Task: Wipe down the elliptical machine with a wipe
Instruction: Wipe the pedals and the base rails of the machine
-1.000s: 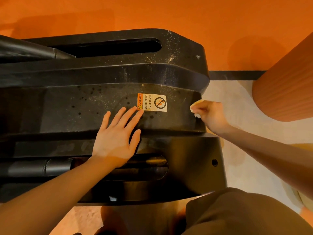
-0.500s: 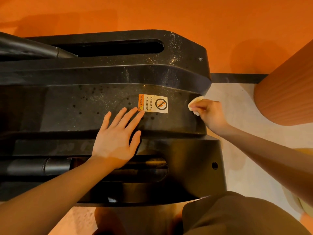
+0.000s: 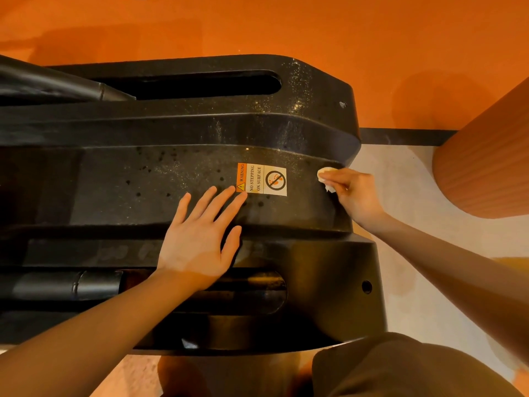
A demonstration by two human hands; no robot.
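- Black plastic, dusty and speckled: the elliptical machine (image 3: pixel 171 179) lies low on the orange floor (image 3: pixel 257 24)
- The left hand (image 3: pixel 197 239) is spread flat just below the warning sticker (image 3: pixel 262 179), probably bracing the person as they lean over
- The right hand (image 3: pixel 353 193) pinches a crumpled white wipe (image 3: pixel 325 173) against the cover's right end, fingers curled so it can be pressed into the edge

Most of the wipe (image 3: pixel 326 174) is hidden inside the right hand (image 3: pixel 355 196). The elliptical machine (image 3: pixel 171 133) runs off the left edge.
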